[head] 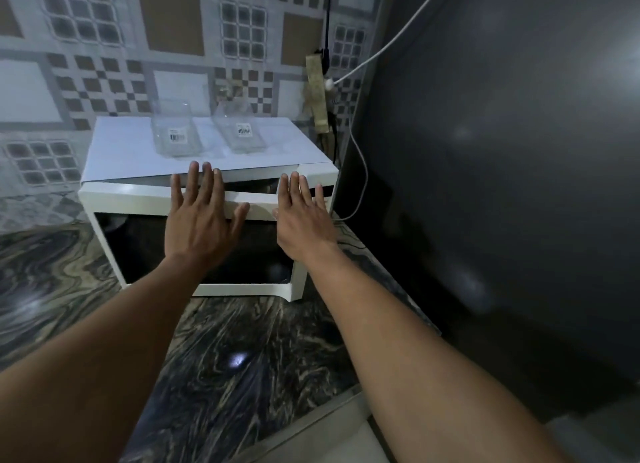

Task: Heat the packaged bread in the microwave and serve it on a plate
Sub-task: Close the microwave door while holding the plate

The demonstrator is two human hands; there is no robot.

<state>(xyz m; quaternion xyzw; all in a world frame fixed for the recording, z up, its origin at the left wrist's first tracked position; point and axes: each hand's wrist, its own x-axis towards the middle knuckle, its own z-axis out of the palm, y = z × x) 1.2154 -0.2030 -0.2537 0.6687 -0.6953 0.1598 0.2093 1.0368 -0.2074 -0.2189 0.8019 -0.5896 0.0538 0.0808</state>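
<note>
Overall, both arms reach forward over a dark marbled counter (221, 341) toward a white microwave (104, 199). Its dark-windowed door (145, 248) stands below and to the left of the hands, and it is slightly ajar, with the gap widening toward the right hand. The cavity's contents cannot be made out through the window.

The left hand (199, 220) is spread flat, palm down, over the door's top edge, and its fingertips reach the front of the oven's top. Just beyond these fingertips a white sheet (121, 147) covers the oven top. It carries two clear containers with barcode labels, one (175, 133) directly beyond the left hand and the other (240, 130) beyond the gap between the hands.

The right hand (301, 220) is likewise spread and holds nothing. It lies over the door's right end; contact cannot be confirmed. Beyond and right of it a power strip (317, 92) hangs on the tiled wall, with a white cable (391, 43) running from it. A dark appliance panel (502, 151) stands farthest right.
</note>
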